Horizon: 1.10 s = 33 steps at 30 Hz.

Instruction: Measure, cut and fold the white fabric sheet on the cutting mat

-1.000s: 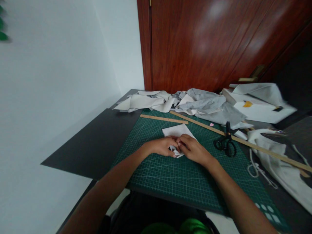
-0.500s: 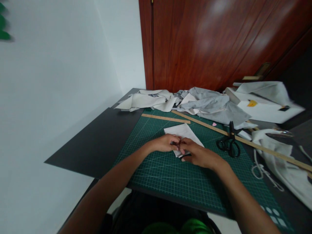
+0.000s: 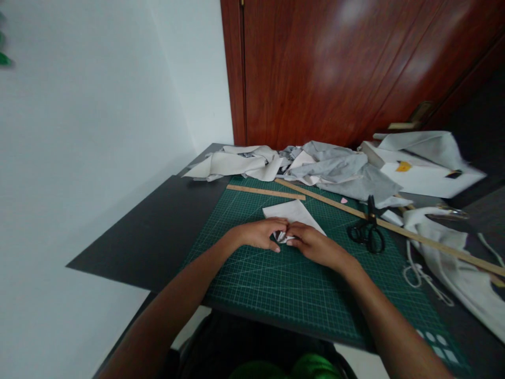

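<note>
A small white piece of fabric [image 3: 292, 213] lies on the green cutting mat [image 3: 276, 279]. My left hand [image 3: 262, 234] and my right hand [image 3: 313, 243] meet at its near edge, both pinching and bunching the cloth between fingertips. The part of the fabric under my fingers is hidden. Black scissors [image 3: 369, 231] lie on the mat to the right of my right hand, untouched.
A short wooden ruler [image 3: 265, 192] and a long wooden ruler [image 3: 394, 229] lie beyond the fabric. Heaps of grey and white cloth [image 3: 327, 168] cover the table's far side. A canvas bag with cord [image 3: 453, 263] sits at right. A wooden door [image 3: 347, 68] stands behind; a white wall at left.
My right hand has drawn back toward my left, and the near edge of the fabric is now gathered tighter between the fingertips of both hands.
</note>
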Each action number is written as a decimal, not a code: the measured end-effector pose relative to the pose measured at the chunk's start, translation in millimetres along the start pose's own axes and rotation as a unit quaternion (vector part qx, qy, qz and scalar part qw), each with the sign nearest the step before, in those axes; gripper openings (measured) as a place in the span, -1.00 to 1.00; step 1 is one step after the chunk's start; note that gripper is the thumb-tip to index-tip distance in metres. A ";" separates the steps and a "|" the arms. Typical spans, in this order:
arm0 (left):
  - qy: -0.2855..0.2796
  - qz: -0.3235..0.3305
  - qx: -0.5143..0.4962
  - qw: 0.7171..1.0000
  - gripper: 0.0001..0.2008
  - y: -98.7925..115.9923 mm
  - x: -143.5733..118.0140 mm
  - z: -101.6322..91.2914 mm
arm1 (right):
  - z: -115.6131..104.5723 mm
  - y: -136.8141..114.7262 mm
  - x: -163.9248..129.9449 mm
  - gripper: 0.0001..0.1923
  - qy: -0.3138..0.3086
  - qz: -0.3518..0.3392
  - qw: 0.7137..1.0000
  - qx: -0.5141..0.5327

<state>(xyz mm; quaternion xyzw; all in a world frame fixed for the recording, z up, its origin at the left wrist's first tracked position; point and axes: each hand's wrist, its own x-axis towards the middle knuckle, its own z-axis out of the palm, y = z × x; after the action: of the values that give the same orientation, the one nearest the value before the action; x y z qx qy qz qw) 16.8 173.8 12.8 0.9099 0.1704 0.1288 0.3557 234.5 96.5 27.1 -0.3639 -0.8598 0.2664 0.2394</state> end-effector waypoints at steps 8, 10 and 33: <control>0.095 -0.069 -0.099 0.988 -0.87 5.3 8.7 10.3 | 0.4 5.2 -2.6 -0.69 0.044 0.150 0.988 0.005; 0.128 -0.102 -0.106 0.981 -0.82 6.3 11.2 13.0 | 3.0 5.8 -1.4 -0.70 0.093 0.155 0.983 -0.031; 0.296 -0.059 -0.161 0.940 -0.75 12.9 20.6 30.5 | 1.5 3.7 0.8 -0.87 0.300 0.106 0.948 -0.010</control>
<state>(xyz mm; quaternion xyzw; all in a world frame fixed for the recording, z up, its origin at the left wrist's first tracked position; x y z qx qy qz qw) 49.2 154.8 2.3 0.7495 0.2988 0.3967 0.4376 235.0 98.9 23.8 -0.5185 -0.7073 0.1604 0.4530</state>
